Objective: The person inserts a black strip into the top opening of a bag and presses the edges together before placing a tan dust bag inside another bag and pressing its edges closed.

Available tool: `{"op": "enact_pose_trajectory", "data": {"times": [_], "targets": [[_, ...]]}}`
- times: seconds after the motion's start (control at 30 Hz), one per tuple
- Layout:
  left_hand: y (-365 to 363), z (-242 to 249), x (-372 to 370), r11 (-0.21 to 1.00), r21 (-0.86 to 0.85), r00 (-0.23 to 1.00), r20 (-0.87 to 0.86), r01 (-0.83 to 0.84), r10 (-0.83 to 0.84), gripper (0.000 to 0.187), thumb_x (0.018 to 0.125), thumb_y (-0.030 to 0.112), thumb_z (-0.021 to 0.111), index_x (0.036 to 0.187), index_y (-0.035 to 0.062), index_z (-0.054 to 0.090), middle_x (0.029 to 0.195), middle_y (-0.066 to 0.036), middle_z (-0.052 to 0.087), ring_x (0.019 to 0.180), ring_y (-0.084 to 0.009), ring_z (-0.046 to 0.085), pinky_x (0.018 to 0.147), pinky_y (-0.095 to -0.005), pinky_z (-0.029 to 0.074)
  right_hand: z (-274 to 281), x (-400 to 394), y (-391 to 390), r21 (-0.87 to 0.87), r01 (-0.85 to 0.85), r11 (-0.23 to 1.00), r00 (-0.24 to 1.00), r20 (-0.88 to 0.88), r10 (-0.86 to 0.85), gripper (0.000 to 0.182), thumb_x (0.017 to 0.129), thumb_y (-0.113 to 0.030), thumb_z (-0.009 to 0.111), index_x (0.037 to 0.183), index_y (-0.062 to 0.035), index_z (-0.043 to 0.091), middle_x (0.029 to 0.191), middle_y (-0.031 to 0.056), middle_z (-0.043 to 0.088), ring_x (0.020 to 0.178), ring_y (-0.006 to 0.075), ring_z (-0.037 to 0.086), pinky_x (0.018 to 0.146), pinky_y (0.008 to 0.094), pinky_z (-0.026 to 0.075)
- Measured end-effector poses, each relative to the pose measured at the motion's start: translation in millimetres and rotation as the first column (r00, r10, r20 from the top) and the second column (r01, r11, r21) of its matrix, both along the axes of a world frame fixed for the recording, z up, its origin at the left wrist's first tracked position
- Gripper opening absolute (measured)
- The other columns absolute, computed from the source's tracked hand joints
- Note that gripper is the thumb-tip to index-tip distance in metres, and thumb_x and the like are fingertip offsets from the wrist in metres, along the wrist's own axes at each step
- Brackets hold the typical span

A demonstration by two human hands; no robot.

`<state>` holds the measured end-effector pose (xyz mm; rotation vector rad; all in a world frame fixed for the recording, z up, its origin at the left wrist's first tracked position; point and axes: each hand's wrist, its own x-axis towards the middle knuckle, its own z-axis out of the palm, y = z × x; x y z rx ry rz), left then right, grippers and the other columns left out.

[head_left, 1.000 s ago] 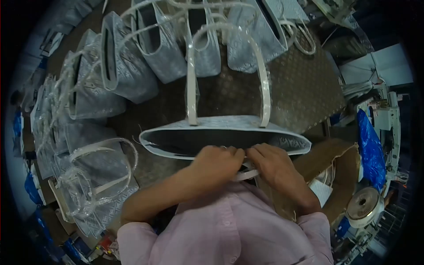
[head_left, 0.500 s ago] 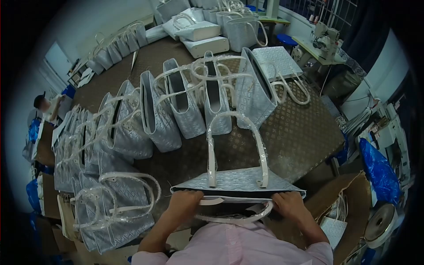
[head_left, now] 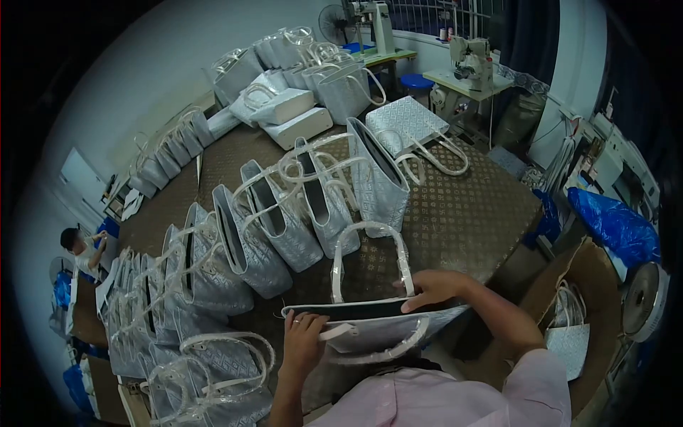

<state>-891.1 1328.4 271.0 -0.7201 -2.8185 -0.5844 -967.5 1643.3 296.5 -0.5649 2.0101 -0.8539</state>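
Note:
A silver quilted tote bag (head_left: 388,331) with white, plastic-wrapped handles lies before me at the table's near edge, its dark mouth a narrow slit. My left hand (head_left: 304,340) is closed over the rim at the left corner, a ring on one finger. At the far rim, by the right base of the standing handle (head_left: 370,229), my right hand (head_left: 435,287) pinches the bag's edge. Its thumb lies across the mouth; some fingers are hidden behind the handle. The second handle (head_left: 388,354) hangs toward my pink shirt.
Finished-looking silver totes (head_left: 277,228) stand in a row on the brown patterned table (head_left: 469,220). More bags (head_left: 299,128) are stacked behind. A cardboard box (head_left: 605,313) holding bags is at right, near blue plastic (head_left: 615,224). A person (head_left: 89,249) sits far left.
My right hand has moved from the right corner leftward to the far rim by the handle base. My left hand still holds the left corner. The view has turned rightward.

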Motion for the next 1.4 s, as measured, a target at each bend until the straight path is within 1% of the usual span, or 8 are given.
{"op": "enact_pose_trajectory", "data": {"times": [0.07,0.2,0.33,0.53,0.7,0.87,1.13,1.4], "targets": [[-3.9,2.1,-8.4,0.999,-0.033,0.999,-0.026,-0.039,0.039,0.033,0.068,0.001,0.061,0.1,0.0079,0.06,0.096,-0.007,0.059,0.102,-0.0262,0.053,0.102,-0.0474,0.028,-23.7,12.5,-9.8,-0.404,0.124,0.906,0.978,-0.105,-0.181,0.049,0.086,-0.022,0.06,0.131,-0.0089,0.045,0.114,0.0143,0.06,0.1,0.0194,0.058,0.085,0.0315,0.045],[-13.0,17.1,-19.2,0.995,-0.082,0.984,-0.171,-0.056,0.041,0.023,0.072,0.005,0.062,0.094,0.0083,0.061,0.096,-0.007,0.06,0.105,-0.0254,0.054,0.101,-0.0503,0.027,-10.5,49.0,-20.9,-0.061,-0.056,0.997,0.899,-0.438,0.024,0.054,0.088,-0.012,0.052,0.138,-0.0198,0.034,0.108,0.0167,0.061,0.096,0.0316,0.058,0.081,0.0376,0.046],[-26.7,70.1,-36.1,0.973,-0.164,0.954,-0.276,-0.165,0.115,0.023,0.072,0.004,0.062,0.094,0.0099,0.062,0.112,-0.008,0.057,0.122,-0.0268,0.044,0.105,-0.053,0.021,32.0,54.8,-40.3,-0.436,-0.068,0.897,0.803,-0.558,-0.21,0.045,0.089,-0.003,0.046,0.133,-0.0137,0.042,0.125,0.0185,0.051,0.111,0.0318,0.052,0.09,0.0347,0.044],[-45.4,89.5,-19.1,0.748,0.058,0.644,-0.469,-0.661,0.605,0.062,0.08,0.016,0.063,0.135,0.0089,0.036,0.134,-0.021,0.037,0.125,-0.0371,0.035,0.101,-0.0515,0.027,26.5,24.1,-104.6,-0.508,0.008,0.861,0.73,-0.585,-0.352,0.028,0.088,0.0,0.046,0.113,0.0002,0.058,0.109,0.0194,0.061,0.103,0.0308,0.058,0.086,0.0343,0.044],[-44.6,-6.6,86.3,0.496,0.455,0.466,-0.184,-0.74,0.865,0.048,0.083,0.019,0.063,0.124,0.001,0.047,0.13,-0.021,0.043,0.12,-0.0366,0.041,0.099,-0.0421,0.034,-52.8,0.2,-168.0,-0.59,0.16,0.791,0.914,-0.215,-0.345,0.027,0.089,-0.005,0.046,0.113,-0.0026,0.058,0.105,0.0183,0.061,0.099,0.0265,0.058,0.085,0.0329,0.041],[5.5,-85.2,171.9,-0.17,0.594,0.259,0.566,-0.786,0.783,0.039,0.089,0.019,0.057,0.121,-0.0009,0.05,0.124,-0.015,0.051,0.115,-0.0239,0.048,0.094,-0.0318,0.038,-81.5,-4.1,-184.5,-0.746,0.08,0.661,0.917,-0.206,-0.343,0.028,0.089,-0.006,0.044,0.112,-0.0005,0.057,0.123,0.0244,0.05,0.12,0.0325,0.045,0.099,0.035,0.033],[30.0,-73.5,88.1,-0.302,0.857,0.823,0.498,-0.418,0.275,0.057,0.094,0.021,0.049,0.141,0.0025,0.023,0.133,-0.016,0.042,0.121,-0.021,0.042,0.097,-0.0292,0.037,-67.0,8.0,-159.4,-0.686,-0.109,0.72,0.826,-0.465,-0.317,0.029,0.087,-0.002,0.043,0.111,-0.0001,0.059,0.114,0.029,0.053,0.109,0.0374,0.053,0.089,0.0359,0.042],[89.0,59.1,44.7,0.938,0.191,0.957,0.038,-0.288,0.287,0.051,0.081,0.033,0.065,0.119,0.001,0.052,0.125,-0.02,0.05,0.11,-0.0347,0.053,0.092,-0.0362,0.042,-12.5,33.5,-72.5,-0.704,-0.096,0.704,0.971,-0.223,-0.09,0.036,0.088,-0.008,0.048,0.123,0.0012,0.046,0.104,0.024,0.057,0.093,0.0379,0.056,0.082,0.0397,0.044]]}}
